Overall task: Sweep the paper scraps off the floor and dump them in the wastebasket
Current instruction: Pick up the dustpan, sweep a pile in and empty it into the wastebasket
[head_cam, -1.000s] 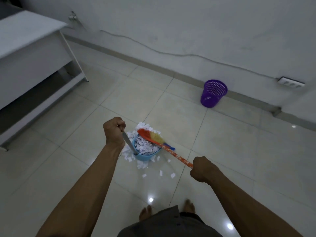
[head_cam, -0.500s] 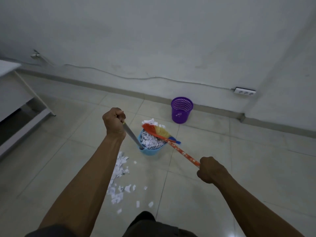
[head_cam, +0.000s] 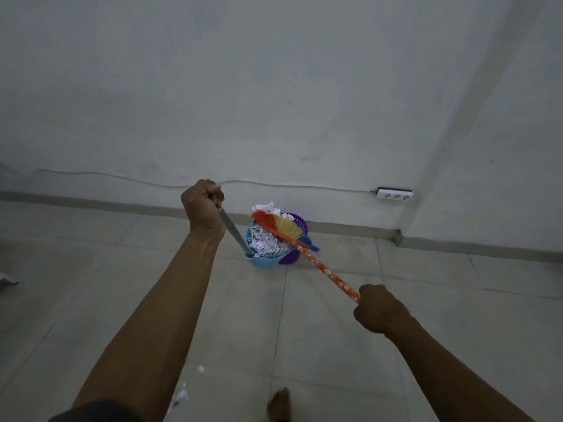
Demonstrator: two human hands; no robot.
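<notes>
My left hand (head_cam: 202, 206) grips the grey handle of a blue dustpan (head_cam: 262, 261), which is lifted off the floor and heaped with white paper scraps (head_cam: 265, 241). My right hand (head_cam: 378, 309) grips the orange flowered handle of a broom (head_cam: 283, 228); its orange and yellow head lies across the top of the scraps. The purple wastebasket (head_cam: 297, 226) stands against the wall right behind the dustpan, mostly hidden by it. A few loose scraps (head_cam: 182, 394) lie on the floor near my left arm.
The grey tiled floor (head_cam: 335, 345) meets the white wall at a skirting strip. A white power strip (head_cam: 394, 194) with a cable along the wall sits to the right. A wall corner juts out at the right. My bare foot (head_cam: 278, 405) shows at the bottom edge.
I have walked toward the wastebasket carrying the loaded dustpan with the broom head held on top. The scrap pile on the floor has dropped behind me, and the table has left the view.
</notes>
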